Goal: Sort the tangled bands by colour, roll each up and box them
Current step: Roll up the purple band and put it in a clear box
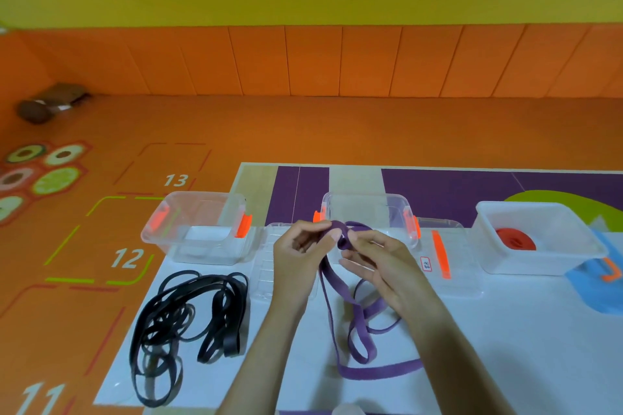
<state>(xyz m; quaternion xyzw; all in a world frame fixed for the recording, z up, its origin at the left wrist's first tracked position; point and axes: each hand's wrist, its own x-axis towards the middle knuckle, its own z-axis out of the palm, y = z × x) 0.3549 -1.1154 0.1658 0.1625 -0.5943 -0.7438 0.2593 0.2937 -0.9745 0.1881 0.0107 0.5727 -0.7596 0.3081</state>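
Holding the rolled start of the purple band [342, 236] between them, both hands are raised over the white table [505, 330] in front of the middle box [369, 212]. The left hand [300, 248] pinches the roll between thumb and curled fingers at its 9 o'clock side. The right hand [377, 261] grips it at 3 o'clock, remaining fingers loosely spread. The unrolled length of the band trails toward 6 o'clock and lies in loops on the table. At 8 o'clock from the hands lies the tangled black bands [188, 323]. The left box [199, 229] sits at 10 o'clock. The right box [536, 239] at 3 o'clock contains a rolled red band [515, 238]. Two clear lids [445, 259] lie flat beside the middle box.
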